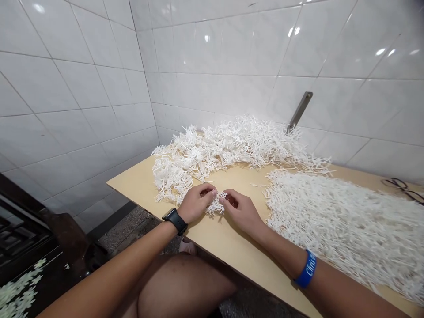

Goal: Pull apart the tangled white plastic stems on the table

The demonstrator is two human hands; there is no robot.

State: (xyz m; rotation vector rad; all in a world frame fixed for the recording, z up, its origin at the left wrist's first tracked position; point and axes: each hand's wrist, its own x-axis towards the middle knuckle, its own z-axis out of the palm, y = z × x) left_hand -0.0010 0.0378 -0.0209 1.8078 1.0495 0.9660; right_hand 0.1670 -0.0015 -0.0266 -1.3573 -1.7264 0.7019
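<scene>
My left hand (196, 202) and my right hand (241, 211) meet over a wooden table (225, 240), both pinching a small white plastic comb-like sprue piece (217, 204) between their fingertips. The left wrist wears a black watch, the right a blue wristband. Behind the hands lies a tangled heap of white plastic sprue pieces (225, 145). To the right spreads a flatter pile of loose thin white sticks (344, 216).
White tiled walls close in at the back and left. A grey metal bar (300, 111) leans on the back wall. Black eyeglasses (402, 187) lie at the table's far right. My bare knee shows below the table's edge; a dark bench stands at left.
</scene>
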